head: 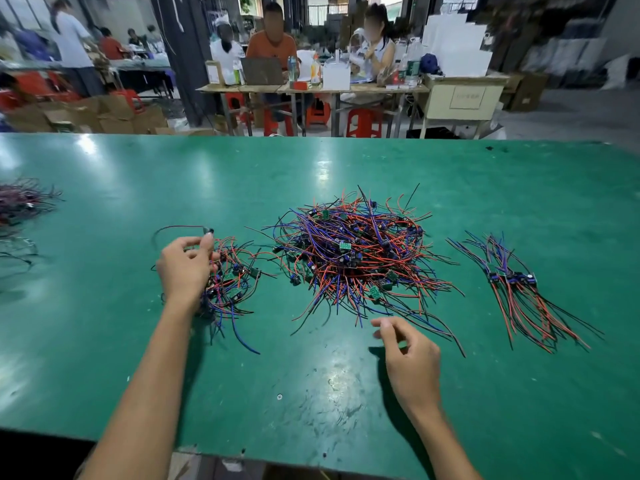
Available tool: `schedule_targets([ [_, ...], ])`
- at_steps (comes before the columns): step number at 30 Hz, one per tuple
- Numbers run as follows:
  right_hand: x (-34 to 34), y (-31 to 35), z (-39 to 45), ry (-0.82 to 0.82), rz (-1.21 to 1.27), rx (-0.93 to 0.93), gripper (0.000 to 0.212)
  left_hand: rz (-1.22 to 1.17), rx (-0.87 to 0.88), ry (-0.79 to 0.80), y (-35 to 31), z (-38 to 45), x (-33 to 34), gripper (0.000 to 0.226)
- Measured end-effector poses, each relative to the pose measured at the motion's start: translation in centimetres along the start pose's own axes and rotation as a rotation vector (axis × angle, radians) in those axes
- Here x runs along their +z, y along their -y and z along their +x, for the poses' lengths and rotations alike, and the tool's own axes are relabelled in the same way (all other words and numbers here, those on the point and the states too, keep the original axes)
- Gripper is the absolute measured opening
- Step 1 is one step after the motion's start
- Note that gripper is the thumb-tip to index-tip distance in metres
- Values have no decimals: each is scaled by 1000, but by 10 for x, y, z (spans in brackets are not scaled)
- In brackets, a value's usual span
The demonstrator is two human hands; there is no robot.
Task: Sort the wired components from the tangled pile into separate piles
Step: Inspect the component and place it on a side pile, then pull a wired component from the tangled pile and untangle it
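Left hand [185,268] pinches one light, floppy wired component [207,232], right hand [408,358] loosely curled, empty; tangled pile [353,251] snags, so lift by boards.

I am looking down on a green worktable [346,393], its surface scuffed and glossy with glare, and at its middle lies the big tangled pile [353,258] of red, blue and black wires with small green circuit boards. To the left of it sits a smaller looped bundle [235,282] of the same wired boards, and to the right a combed-out row [519,289] with its wires trailing toward the near edge. At the far left edge lies another dark heap of wires [20,202].
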State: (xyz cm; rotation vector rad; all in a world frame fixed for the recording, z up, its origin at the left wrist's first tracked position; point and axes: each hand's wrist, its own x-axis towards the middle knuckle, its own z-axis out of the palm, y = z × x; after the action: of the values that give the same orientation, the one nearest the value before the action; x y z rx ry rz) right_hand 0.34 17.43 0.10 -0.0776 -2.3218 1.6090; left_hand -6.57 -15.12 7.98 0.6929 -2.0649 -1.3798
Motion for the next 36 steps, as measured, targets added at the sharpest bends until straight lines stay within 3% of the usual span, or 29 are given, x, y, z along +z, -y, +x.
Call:
schedule_targets([
  [3, 2, -2, 7, -189, -278, -99, 17, 407, -34, 43, 24, 16, -2, 32],
  [7, 13, -8, 28, -81, -519, 52, 49, 517, 37, 95, 41, 6, 4, 33],
  [10, 20, -11, 43, -91, -595, -9, 44, 575, 141, 17, 39, -19, 16, 23],
  [13, 25, -15, 56, -42, -694, 18, 35, 455, 314, 55, 32, -55, 35, 13],
  [18, 28, -16, 52, -85, -672, -58, 9, 211, 498, 297, 24, -124, 73, 16],
  [20, 27, -16, 49, -92, -672, -40, 8, 190, 543, 362, 25, -148, 90, 17],
  [23, 24, -15, 48, -82, -635, 15, 10, 168, 525, 378, 27, -167, 104, 18],
  [26, 23, -14, 46, -103, -637, -11, 6, 243, 546, 211, 31, -167, 103, 15],
  [28, 23, -14, 43, -123, -623, -32, 9, 226, 490, 194, 34, -166, 97, 11],
  [33, 18, -11, 29, -254, -550, -140, 5, 92, 442, 297, 33, -172, 97, 10],
  [36, 15, -9, 19, -375, -522, -307, 5, -166, 201, 499, 21, -183, 110, 19],
])
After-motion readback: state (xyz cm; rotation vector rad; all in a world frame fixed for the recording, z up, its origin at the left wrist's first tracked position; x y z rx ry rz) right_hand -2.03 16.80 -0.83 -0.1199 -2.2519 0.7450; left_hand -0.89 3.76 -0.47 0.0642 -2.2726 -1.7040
